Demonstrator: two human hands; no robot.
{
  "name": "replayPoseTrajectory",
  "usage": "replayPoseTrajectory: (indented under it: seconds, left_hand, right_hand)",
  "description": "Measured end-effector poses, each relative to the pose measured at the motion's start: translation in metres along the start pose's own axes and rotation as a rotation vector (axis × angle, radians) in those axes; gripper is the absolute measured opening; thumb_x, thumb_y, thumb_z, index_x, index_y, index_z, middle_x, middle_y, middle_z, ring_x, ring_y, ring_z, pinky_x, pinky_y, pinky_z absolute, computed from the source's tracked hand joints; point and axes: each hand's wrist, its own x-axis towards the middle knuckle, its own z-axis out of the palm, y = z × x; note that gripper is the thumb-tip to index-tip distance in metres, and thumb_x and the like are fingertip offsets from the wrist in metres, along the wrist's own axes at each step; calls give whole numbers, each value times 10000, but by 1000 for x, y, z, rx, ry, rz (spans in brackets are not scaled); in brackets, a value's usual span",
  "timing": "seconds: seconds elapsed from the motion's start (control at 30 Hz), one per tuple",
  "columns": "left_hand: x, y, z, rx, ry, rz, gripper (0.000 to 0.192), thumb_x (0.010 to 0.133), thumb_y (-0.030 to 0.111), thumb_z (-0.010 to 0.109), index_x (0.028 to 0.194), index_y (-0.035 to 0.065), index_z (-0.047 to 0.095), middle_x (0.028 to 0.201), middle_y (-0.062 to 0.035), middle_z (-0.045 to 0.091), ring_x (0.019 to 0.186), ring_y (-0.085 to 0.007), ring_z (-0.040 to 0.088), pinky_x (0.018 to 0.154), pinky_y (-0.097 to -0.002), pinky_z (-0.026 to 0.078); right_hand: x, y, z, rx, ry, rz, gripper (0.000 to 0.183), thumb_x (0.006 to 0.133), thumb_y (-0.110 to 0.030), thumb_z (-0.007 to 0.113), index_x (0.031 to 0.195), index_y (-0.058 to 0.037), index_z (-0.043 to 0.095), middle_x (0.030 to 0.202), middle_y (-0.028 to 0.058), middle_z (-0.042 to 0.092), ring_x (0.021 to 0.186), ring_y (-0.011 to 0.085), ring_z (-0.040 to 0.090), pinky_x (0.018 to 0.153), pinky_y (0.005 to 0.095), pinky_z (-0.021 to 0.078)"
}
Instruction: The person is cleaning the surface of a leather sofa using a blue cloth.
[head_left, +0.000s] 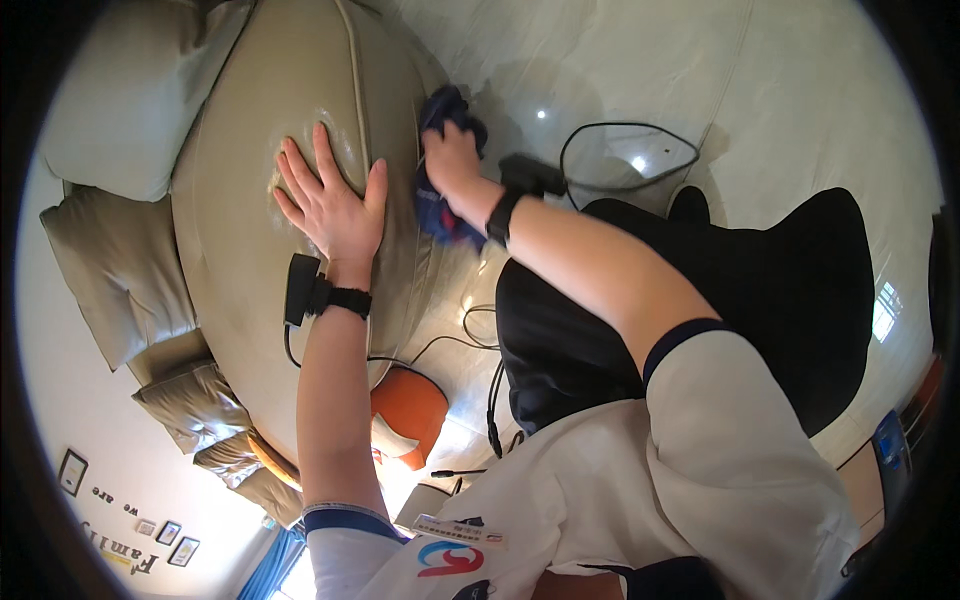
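My left hand (341, 214) lies flat, fingers spread, on the seat of a beige leather sofa (262, 225). Whitish, glossy smears show on the leather around its fingers. In my right hand (454, 161) is a bunched dark blue cloth (442, 206) with a bit of red on it, pressed against the sofa's front side just below the piped seam. The cloth is blurred, and my fingers and wrist cover part of it. Each wrist wears a black strap carrying a small black device.
Beige cushions (124, 274) line the sofa's back. An orange bin-like container (409, 412) stands beside its front. Black cables (630, 124) run over the glossy tiled floor (637, 52), one looping near my right wrist. My black-clad legs (697, 300) are folded close to the sofa.
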Motion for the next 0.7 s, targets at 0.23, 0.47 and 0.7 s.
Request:
replayPoseTrajectory:
  seconds: [0.23,0.47,0.7]
  left_hand:
    - [14,16,2,-62,47,14,766,763,567,539,1398,208,303,1439,-180,230,1341,-353,194,1046,-573,120]
    - [7,9,2,-51,79,2,734,797,560,510,1409,226,277,1445,-162,236,1348,-333,189,1054,-556,108]
    - [11,6,-1,-15,50,-54,737,800,600,481,1400,219,288,1451,-156,231,1355,-310,185,1063,-549,112]
  right_hand:
    - [130,31,0,-118,290,-320,355,856,-258,449,1016,28,583,1138,276,531,955,478,501,857,464,411]
    - [22,67,20,-97,168,-328,389,865,-218,507,1170,23,494,1160,407,383,1022,517,425,893,484,400]
    - [-83,80,14,-495,-514,-265,331,890,-253,443,1092,-8,534,1128,268,498,972,444,491,861,466,395]
